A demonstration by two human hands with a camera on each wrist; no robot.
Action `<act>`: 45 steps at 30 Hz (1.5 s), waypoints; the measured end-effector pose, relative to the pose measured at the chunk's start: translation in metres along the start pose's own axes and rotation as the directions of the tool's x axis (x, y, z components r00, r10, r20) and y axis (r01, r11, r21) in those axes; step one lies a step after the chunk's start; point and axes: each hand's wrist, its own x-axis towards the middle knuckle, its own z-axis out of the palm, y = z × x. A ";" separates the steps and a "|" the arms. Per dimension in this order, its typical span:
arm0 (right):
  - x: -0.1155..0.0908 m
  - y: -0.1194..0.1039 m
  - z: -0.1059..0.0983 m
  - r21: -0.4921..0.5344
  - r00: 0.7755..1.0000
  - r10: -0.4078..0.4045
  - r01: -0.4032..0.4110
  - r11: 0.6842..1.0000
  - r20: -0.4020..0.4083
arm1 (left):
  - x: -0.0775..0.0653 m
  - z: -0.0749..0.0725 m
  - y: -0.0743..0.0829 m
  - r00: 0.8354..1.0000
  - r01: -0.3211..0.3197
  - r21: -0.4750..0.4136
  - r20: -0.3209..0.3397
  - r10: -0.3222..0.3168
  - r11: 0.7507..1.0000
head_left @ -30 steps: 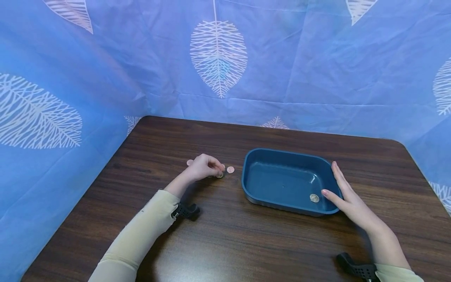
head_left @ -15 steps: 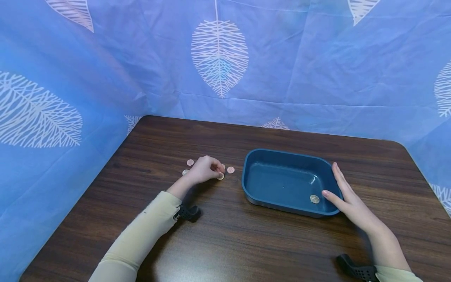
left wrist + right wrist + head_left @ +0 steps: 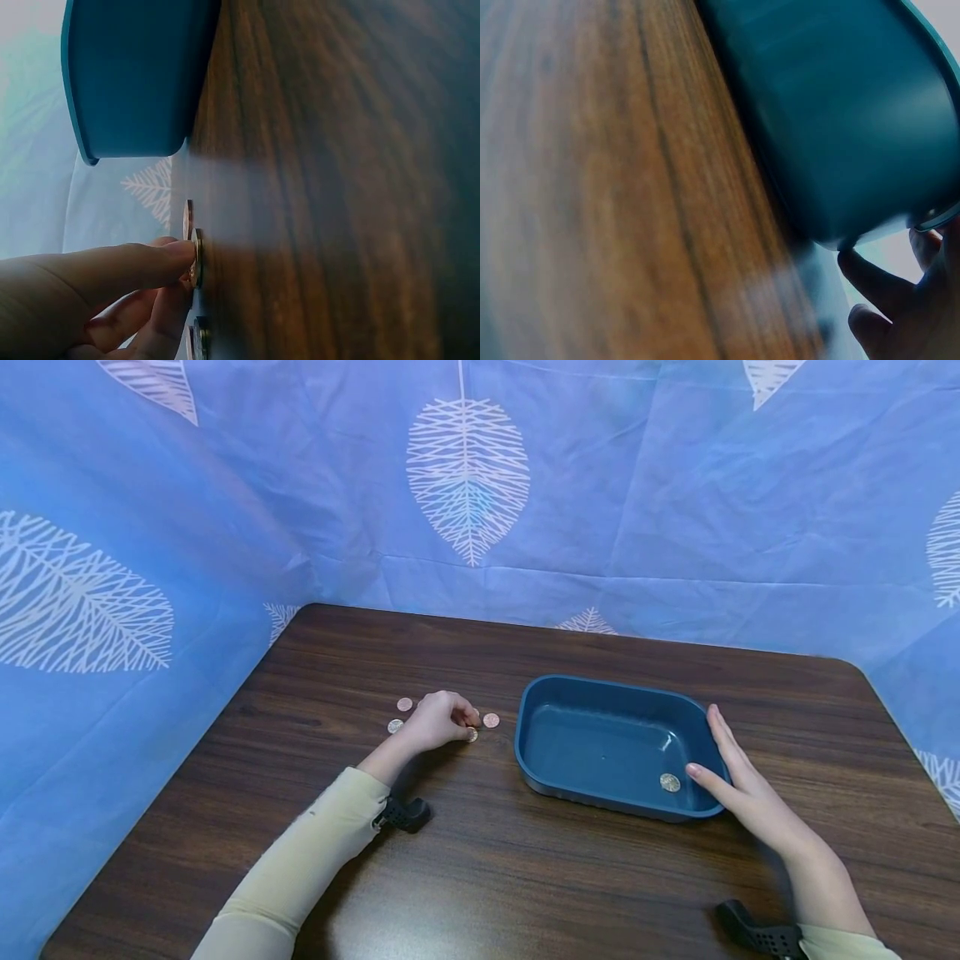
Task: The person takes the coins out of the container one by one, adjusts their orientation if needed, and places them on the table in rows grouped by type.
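Note:
My left hand (image 3: pixel 441 720) bends thumb and fingers at a coin (image 3: pixel 472 735) on the table. In the left wrist view the thumb presses this gold-toned coin (image 3: pixel 197 259), with fingers at its far side. A copper coin (image 3: pixel 491 720) lies just right of the hand; a copper coin (image 3: pixel 405 704) and a silver coin (image 3: pixel 395 726) lie left of it. Another coin by the fingertips is mostly hidden. My right hand (image 3: pixel 750 785) holds the right end of a dark blue plastic tray (image 3: pixel 600 806), thumb over the rim, fingers outside. One silvery coin (image 3: pixel 670 782) lies inside the tray.
The dark wooden table (image 3: pixel 480 877) carries everything. A blue cloth with white leaf prints (image 3: pixel 645 510) hangs behind and left of it. Black wrist mounts (image 3: pixel 405 814) sit on both forearms.
My left hand has shifted slightly right together with the coin under its fingertips, and the silver coin beside it has come into view. Right hand and tray stay put.

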 end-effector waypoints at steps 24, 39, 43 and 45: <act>0.001 0.002 -0.002 0.000 1.000 -0.005 0.005 1.000 -0.001 | 0.032 0.002 0.074 0.991 -0.126 -0.416 -0.019 0.131 0.901; 0.002 0.000 -0.001 -0.004 1.000 0.015 -0.015 1.000 0.002 | 0.058 0.052 0.137 0.976 -0.125 -0.498 0.094 0.196 0.858; 0.003 -0.001 -0.002 -0.008 1.000 0.027 -0.027 1.000 0.003 | 0.062 0.066 0.149 0.973 -0.122 -0.492 0.111 0.201 0.862; 0.003 -0.001 -0.003 -0.008 1.000 0.026 -0.026 1.000 0.005 | 0.064 0.073 0.155 0.971 -0.123 -0.484 0.121 0.206 0.866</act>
